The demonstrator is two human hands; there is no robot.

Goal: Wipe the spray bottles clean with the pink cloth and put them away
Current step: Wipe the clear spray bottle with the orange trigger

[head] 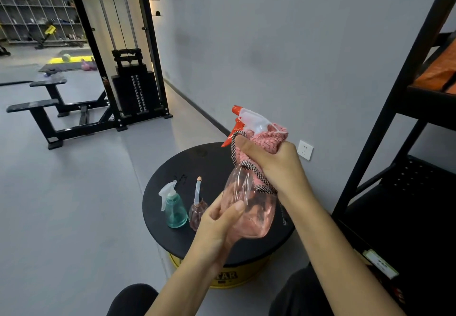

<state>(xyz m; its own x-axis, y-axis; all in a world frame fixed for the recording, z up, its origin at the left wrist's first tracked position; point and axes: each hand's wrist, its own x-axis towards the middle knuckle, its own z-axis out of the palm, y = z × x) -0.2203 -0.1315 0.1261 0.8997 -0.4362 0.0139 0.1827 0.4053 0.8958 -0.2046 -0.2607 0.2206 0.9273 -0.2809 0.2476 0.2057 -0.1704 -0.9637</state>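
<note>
A clear pink spray bottle [249, 212] with a white head and an orange trigger and nozzle is held in the air above the round black stool top [172, 234]. My left hand [219, 227] grips its lower body. My right hand [274, 165] grips the pink cloth [266, 140], which is wrapped round the bottle's neck and shoulder. On the stool stand a teal spray bottle [175, 209] with a clear trigger head and a small pink bottle [197, 211] with a tall thin nozzle, partly hidden behind my left hand.
The stool has a yellow base [232, 280] and stands against a grey wall with a white socket [305, 150]. A black shelving rack [404, 128] rises at the right. A black weight machine [133, 88] and benches stand at the left, with open grey floor between.
</note>
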